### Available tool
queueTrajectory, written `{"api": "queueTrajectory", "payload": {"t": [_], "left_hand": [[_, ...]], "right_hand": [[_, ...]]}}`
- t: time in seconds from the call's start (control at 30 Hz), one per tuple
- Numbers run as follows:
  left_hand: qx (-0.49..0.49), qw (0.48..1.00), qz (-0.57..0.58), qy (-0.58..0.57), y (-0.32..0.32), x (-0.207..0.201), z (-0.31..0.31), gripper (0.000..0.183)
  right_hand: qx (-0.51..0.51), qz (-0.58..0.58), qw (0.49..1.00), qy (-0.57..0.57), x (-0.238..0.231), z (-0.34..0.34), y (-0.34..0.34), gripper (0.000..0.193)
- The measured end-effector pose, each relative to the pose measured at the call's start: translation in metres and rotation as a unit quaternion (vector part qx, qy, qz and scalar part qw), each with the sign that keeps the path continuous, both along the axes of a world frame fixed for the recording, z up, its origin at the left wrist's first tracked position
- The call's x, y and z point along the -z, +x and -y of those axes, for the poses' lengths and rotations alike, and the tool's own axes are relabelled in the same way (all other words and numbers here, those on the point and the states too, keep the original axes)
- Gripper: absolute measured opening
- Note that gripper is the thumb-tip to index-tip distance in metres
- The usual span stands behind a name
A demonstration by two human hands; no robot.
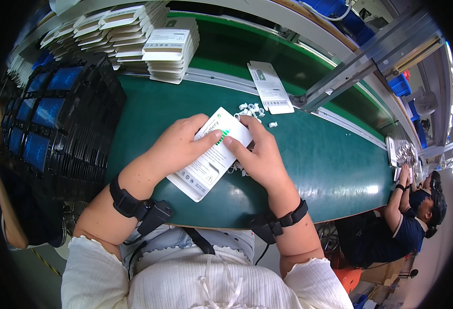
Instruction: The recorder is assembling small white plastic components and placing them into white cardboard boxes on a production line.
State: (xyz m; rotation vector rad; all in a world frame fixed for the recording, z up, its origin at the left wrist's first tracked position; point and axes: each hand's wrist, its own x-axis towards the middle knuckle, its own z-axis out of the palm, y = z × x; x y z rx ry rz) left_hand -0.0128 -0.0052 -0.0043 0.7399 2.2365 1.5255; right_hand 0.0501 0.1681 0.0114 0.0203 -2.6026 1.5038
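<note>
Between my two hands is a white flat cardboard box (201,172) with green and black print, tilted over the green table. My left hand (185,138) grips its left side, thumb pressed on the printed face. On the right side, my right hand (260,153) holds it the same way, with the thumb on the face and the fingers curled behind. The fingers under the box are partly hidden. Small white plastic rings (250,110) lie in a loose pile just beyond my right hand, and several more show below it. Another flat white box (270,87) rests farther back.
Stacked black trays (61,123) holding blue packs stand at the left. Piles of flat white boxes (171,49) sit at the back left. A metal post (360,62) rises at the back right. Co-workers (406,221) sit along the right end of the green table (334,170).
</note>
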Motion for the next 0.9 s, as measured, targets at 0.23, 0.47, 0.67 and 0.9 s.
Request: {"api": "queueTrajectory", "payload": {"t": [0.23,0.47,0.67,0.9], "left_hand": [[-0.001,1.0,-0.01,0.002,0.0,0.0009,0.0,0.029],[-0.013,1.0,-0.008,0.018,0.0005,0.0027,-0.0019,0.027],[-0.031,0.999,0.001,0.026,-0.0017,0.0064,-0.0018,0.026],[-0.022,0.999,-0.006,-0.034,-0.0013,-0.0017,-0.0012,0.026]], "right_hand": [[0.011,0.008,1.0,-0.005,-0.0029,0.0025,0.0002,0.042],[0.018,0.004,1.0,0.018,-0.0014,0.0038,0.0014,0.042],[0.006,0.003,0.999,0.047,0.0003,0.0031,0.0015,0.045],[-0.001,-0.005,0.998,0.063,0.0002,0.0026,0.0015,0.045]]}}
